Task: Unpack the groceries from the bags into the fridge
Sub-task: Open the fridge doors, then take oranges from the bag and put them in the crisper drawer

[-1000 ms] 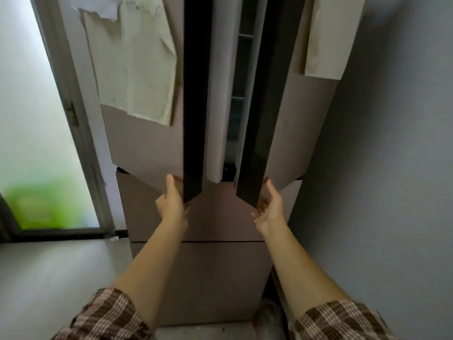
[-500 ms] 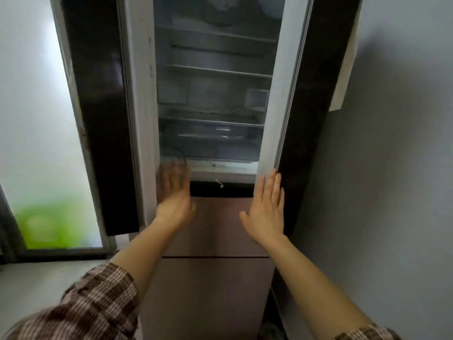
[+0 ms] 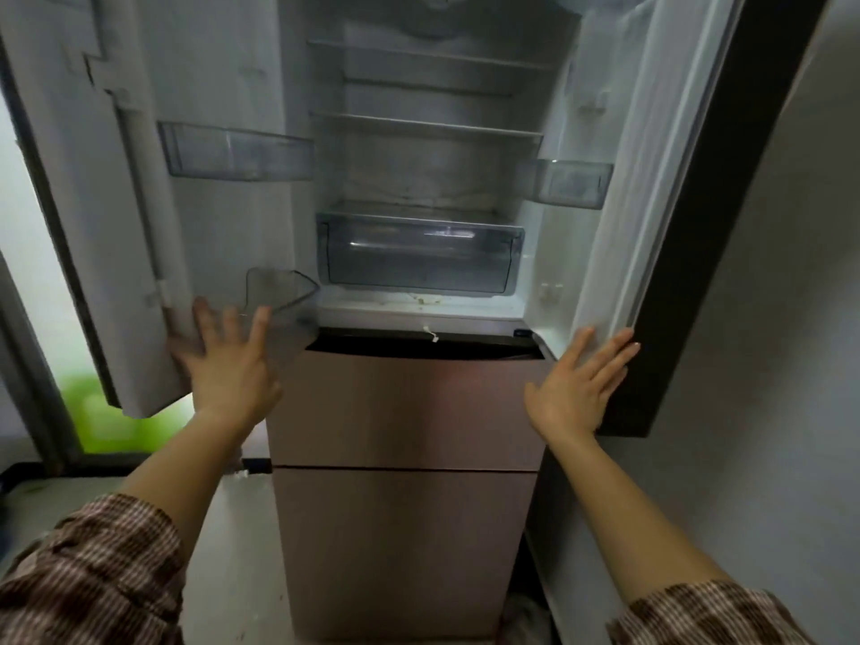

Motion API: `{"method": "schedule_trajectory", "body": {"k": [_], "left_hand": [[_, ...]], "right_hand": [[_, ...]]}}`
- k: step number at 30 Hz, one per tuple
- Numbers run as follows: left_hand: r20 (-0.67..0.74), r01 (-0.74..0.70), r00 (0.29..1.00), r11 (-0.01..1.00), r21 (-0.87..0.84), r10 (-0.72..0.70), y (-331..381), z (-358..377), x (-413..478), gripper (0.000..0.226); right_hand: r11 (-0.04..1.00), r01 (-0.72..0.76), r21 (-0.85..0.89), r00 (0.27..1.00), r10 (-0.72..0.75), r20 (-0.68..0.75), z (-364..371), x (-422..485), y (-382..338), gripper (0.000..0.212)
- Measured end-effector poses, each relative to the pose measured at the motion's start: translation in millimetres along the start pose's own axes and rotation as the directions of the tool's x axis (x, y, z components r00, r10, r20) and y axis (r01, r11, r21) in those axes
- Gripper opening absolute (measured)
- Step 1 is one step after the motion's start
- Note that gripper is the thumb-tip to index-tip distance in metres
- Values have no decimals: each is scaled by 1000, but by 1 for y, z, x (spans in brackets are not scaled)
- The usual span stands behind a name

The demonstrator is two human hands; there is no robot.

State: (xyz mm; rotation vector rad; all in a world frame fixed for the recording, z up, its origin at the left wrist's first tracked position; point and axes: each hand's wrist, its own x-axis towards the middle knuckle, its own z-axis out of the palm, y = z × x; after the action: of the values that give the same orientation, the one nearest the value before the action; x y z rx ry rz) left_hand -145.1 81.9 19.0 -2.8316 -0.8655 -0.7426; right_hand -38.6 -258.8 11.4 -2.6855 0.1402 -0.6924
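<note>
Copper-pink drawer fronts make up the lower half of a tall fridge (image 3: 405,412) that stands straight ahead, against a grey wall (image 3: 768,412) on its right. Both upper doors stand wide open. The left door (image 3: 116,225) shows its white inner lining and a clear door bin (image 3: 237,151). The right door (image 3: 651,179) has a dark outer edge and a smaller bin (image 3: 572,183).

Inside, pale shelves (image 3: 428,125) sit above a clear crisper drawer (image 3: 419,258).

The person's left hand (image 3: 228,360) is blurred, its fingers straight and spread, at the lower inner corner of the left door; whether it touches cannot be told. The right hand (image 3: 579,386) is flat, fingers straight, with the fingertips on the lower inner edge of the right door. Neither hand holds anything.

Brown checked sleeves (image 3: 93,574) cover both forearms. A bright window (image 3: 42,272) with a green blur lies at far left.
</note>
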Motion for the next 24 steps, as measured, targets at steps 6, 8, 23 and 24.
{"method": "schedule_trajectory", "body": {"k": [6,8,23,24], "left_hand": [[9,102,995,992,-70,-101,-15,-4,-4,88],[33,122,992,989,-86,-120,-15,-10,-4,92],[95,-7,995,975,-221,29,-41,-63,-70,78],[94,0,995,971,-238,23,-52,-67,-77,75]], "right_hand": [[976,-180,122,983,175,46,-18,14,6,110],[975,-196,108,980,191,57,-23,16,13,108],[898,380,221,849,-433,302,-21,-98,-119,83],[869,431,243,812,-491,317,-18,-112,-135,81]]}}
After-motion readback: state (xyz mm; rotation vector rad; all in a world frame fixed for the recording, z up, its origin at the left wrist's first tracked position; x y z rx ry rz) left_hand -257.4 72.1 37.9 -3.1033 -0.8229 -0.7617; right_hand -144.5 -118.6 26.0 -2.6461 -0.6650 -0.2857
